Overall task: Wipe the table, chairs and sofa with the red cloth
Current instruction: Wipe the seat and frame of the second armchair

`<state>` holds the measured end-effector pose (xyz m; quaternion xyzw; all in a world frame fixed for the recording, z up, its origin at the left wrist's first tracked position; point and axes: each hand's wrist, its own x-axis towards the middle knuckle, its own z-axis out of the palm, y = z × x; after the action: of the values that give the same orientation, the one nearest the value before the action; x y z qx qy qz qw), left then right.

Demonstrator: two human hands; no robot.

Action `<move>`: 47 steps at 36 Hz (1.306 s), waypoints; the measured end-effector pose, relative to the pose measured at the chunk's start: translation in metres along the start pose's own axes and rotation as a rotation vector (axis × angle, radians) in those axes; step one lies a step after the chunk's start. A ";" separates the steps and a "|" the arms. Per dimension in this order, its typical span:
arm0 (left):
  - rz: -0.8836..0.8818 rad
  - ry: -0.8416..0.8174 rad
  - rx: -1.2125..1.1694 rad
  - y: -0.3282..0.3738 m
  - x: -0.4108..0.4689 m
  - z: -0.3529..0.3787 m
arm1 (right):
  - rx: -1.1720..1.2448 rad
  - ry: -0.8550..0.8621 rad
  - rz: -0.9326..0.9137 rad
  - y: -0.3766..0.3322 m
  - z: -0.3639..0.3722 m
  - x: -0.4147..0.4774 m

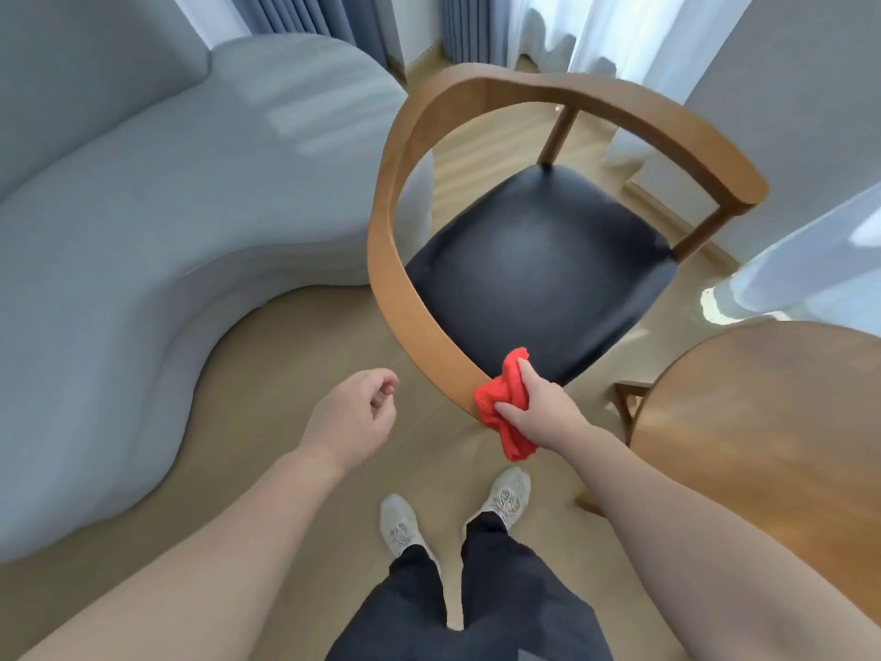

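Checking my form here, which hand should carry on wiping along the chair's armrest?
Right hand: it grips the cloth against the armrest. The left hand hangs empty, off the chair.

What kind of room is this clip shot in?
Probably a home living or dining area: a curved grey sofa, a wooden armchair beside a round wooden table, and floor-length curtains.

Red cloth (505, 398), pale grey sofa (143, 221), brown wooden chair (395, 260) — black seat (538, 269) — and brown table (763, 422).
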<state>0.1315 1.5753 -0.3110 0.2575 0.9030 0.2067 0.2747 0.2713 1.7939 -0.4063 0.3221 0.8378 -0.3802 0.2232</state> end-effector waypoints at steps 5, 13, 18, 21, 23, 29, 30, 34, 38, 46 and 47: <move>-0.015 0.033 -0.030 -0.011 -0.002 0.006 | -0.016 0.056 -0.065 -0.004 0.019 0.005; -0.065 0.068 -0.058 -0.025 -0.007 -0.002 | 0.047 0.107 -0.041 -0.010 0.029 0.016; -0.090 0.106 -0.057 -0.036 -0.006 -0.006 | 0.023 0.083 -0.017 -0.026 0.025 0.033; -0.099 0.096 -0.062 -0.043 0.000 -0.009 | 0.035 0.089 -0.012 -0.039 0.027 0.042; -0.093 0.092 -0.060 -0.047 0.007 -0.012 | 0.038 0.100 -0.011 -0.049 0.028 0.049; -0.066 0.058 -0.064 -0.063 0.039 -0.026 | 0.032 0.100 -0.007 -0.073 0.027 0.065; -0.063 0.054 -0.065 -0.065 0.045 -0.029 | 0.030 0.098 -0.001 -0.077 0.027 0.066; -0.036 0.046 -0.071 -0.075 0.068 -0.041 | 0.025 0.100 0.024 -0.093 0.026 0.075; -0.015 0.040 -0.078 -0.084 0.088 -0.056 | 0.045 0.121 0.055 -0.109 0.027 0.083; 0.022 0.062 -0.097 -0.103 0.117 -0.072 | 0.060 0.139 0.140 -0.136 0.026 0.099; 0.021 0.059 -0.094 -0.106 0.119 -0.073 | 0.063 0.145 0.148 -0.139 0.026 0.102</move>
<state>-0.0349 1.5446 -0.3558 0.2476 0.8973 0.2593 0.2576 0.1053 1.7413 -0.4167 0.4165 0.8134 -0.3644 0.1792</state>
